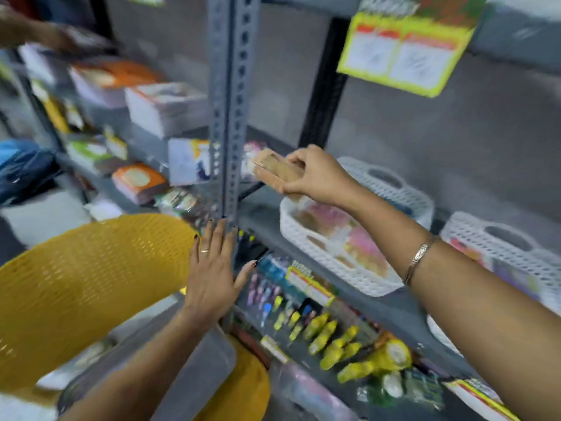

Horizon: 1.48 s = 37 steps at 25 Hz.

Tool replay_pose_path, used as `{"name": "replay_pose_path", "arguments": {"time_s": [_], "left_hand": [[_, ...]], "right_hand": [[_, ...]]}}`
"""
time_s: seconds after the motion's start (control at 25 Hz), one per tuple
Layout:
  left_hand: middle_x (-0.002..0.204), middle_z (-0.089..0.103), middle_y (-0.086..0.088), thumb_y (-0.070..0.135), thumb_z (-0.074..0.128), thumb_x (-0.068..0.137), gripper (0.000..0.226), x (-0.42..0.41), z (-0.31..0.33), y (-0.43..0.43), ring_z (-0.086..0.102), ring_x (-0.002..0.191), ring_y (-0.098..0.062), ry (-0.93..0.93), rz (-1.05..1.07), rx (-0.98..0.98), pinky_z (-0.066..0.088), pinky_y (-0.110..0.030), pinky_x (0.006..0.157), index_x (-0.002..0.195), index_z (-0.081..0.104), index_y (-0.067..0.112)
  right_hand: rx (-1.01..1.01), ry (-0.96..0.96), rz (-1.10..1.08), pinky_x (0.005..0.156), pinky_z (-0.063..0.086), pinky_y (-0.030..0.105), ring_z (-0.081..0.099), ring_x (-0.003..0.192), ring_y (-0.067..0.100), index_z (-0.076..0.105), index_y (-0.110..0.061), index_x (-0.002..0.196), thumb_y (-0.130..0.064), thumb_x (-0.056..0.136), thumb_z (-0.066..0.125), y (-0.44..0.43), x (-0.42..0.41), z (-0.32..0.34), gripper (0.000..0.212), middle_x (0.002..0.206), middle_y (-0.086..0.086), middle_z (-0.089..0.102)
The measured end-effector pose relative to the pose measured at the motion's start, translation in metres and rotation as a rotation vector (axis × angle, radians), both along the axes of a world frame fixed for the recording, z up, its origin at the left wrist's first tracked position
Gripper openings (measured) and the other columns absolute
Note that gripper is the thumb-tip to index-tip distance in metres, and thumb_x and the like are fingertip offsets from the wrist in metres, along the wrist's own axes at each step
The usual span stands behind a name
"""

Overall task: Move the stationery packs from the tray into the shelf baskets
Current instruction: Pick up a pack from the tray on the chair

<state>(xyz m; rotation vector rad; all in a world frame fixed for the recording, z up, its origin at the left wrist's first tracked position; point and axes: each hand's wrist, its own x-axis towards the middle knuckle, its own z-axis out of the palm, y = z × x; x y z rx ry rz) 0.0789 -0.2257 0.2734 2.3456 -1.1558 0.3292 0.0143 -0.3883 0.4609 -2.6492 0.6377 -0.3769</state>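
Observation:
My right hand (315, 176) grips a tan stationery pack (277, 170) and holds it in the air above the left end of a white lattice basket (306, 238) on the grey shelf. That basket holds several pink and tan packs. My left hand (212, 268) is spread flat with its fingers apart, holding nothing, near the grey slotted upright (230, 101). Below my left forearm lies a grey tray (200, 369); its contents are hidden. A second white basket (501, 247) stands at the right. The picture is blurred.
A yellow perforated plastic chair (85, 284) stands at the lower left, under the tray. Stacks of notebooks (164, 107) fill the left shelves. Yellow glue bottles (331, 338) and hanging packs fill the lower shelf. A yellow-bordered card (406, 47) hangs at the upper right.

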Motion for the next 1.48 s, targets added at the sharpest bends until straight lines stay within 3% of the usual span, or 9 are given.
{"name": "replay_pose_path", "arguments": {"time_s": [0.16,0.24,0.36,0.48,0.64,0.92,1.2,1.32,1.48], "left_hand": [[0.145,0.038,-0.019,0.065,0.013,0.091,0.082,-0.014,0.067,-0.069,0.021,0.136,-0.028,-0.138,-0.183,-0.035,0.013,-0.046,0.107,0.132,0.046,0.002],[0.147,0.034,-0.017,0.067,0.011,0.091,0.084,-0.024,0.082,-0.093,0.018,0.138,-0.028,-0.161,-0.26,-0.021,0.009,-0.044,0.109,0.136,0.042,0.003],[0.153,0.022,-0.012,0.073,0.004,0.086,0.092,-0.037,0.086,-0.118,0.009,0.142,-0.025,-0.168,-0.357,0.013,0.007,-0.047,0.112,0.143,0.032,0.007],[0.155,0.012,-0.008,0.077,0.0,0.082,0.096,-0.043,0.08,-0.132,-0.001,0.142,-0.021,-0.163,-0.436,0.058,-0.001,-0.045,0.113,0.146,0.025,0.009],[0.155,0.0,-0.005,0.079,-0.008,0.076,0.098,-0.046,0.066,-0.135,-0.012,0.141,-0.02,-0.158,-0.457,0.161,-0.012,-0.042,0.112,0.147,0.011,0.014],[0.154,-0.007,-0.001,0.081,-0.015,0.068,0.105,-0.051,0.064,-0.138,-0.011,0.14,-0.016,-0.107,-0.42,0.24,-0.005,-0.047,0.111,0.149,0.012,0.022],[0.156,-0.002,0.0,0.075,-0.007,0.072,0.094,-0.051,0.063,-0.135,-0.012,0.137,-0.01,-0.102,-0.42,0.26,-0.004,-0.048,0.111,0.149,0.013,0.025],[0.157,0.008,-0.001,0.071,-0.007,0.073,0.093,-0.053,0.064,-0.134,0.003,0.142,-0.016,-0.139,-0.384,0.288,0.0,-0.047,0.112,0.148,0.018,0.023],[0.157,0.01,-0.002,0.069,0.003,0.083,0.083,-0.054,0.063,-0.119,0.003,0.143,-0.017,-0.125,-0.364,0.233,-0.001,-0.045,0.114,0.148,0.016,0.019]], "right_hand": [[-0.009,0.096,-0.22,0.051,0.031,0.028,0.051,0.077,0.028,0.061,-0.002,0.074,-0.037,0.058,0.069,-0.06,-0.057,0.026,0.039,0.082,0.019,0.054],[-0.027,0.116,-0.289,0.06,0.037,0.027,0.056,0.09,0.031,0.064,-0.006,0.085,-0.026,0.067,0.072,-0.084,-0.077,0.022,0.028,0.097,0.02,0.056],[-0.032,0.127,-0.358,0.078,0.041,0.026,0.054,0.111,0.032,0.06,-0.003,0.108,-0.017,0.071,0.071,-0.103,-0.104,0.006,0.041,0.121,0.018,0.056],[0.015,0.165,-0.336,0.079,0.042,0.029,0.054,0.11,0.031,0.06,-0.009,0.101,-0.02,0.07,0.071,-0.104,-0.127,-0.019,0.035,0.11,0.013,0.057],[0.092,0.259,-0.246,0.085,0.04,0.031,0.049,0.111,0.027,0.055,-0.007,0.115,-0.035,0.066,0.073,-0.09,-0.143,-0.053,0.059,0.117,0.008,0.052],[0.128,0.365,-0.24,0.102,0.039,0.034,0.035,0.133,0.029,0.025,-0.019,0.144,-0.018,0.07,0.07,-0.084,-0.141,-0.094,0.087,0.146,0.011,0.037],[0.106,0.415,-0.199,0.092,0.049,0.042,0.047,0.12,0.028,0.031,-0.013,0.138,-0.016,0.073,0.068,-0.08,-0.143,-0.091,0.075,0.138,0.012,0.045],[0.164,0.422,-0.16,0.094,0.048,0.038,0.048,0.121,0.026,0.031,-0.017,0.139,-0.016,0.075,0.069,-0.084,-0.143,-0.083,0.075,0.141,0.011,0.043],[0.087,0.247,-0.181,0.093,0.047,0.034,0.055,0.112,0.02,0.047,-0.016,0.128,-0.019,0.082,0.065,-0.084,-0.134,-0.059,0.049,0.131,0.008,0.054]]}}
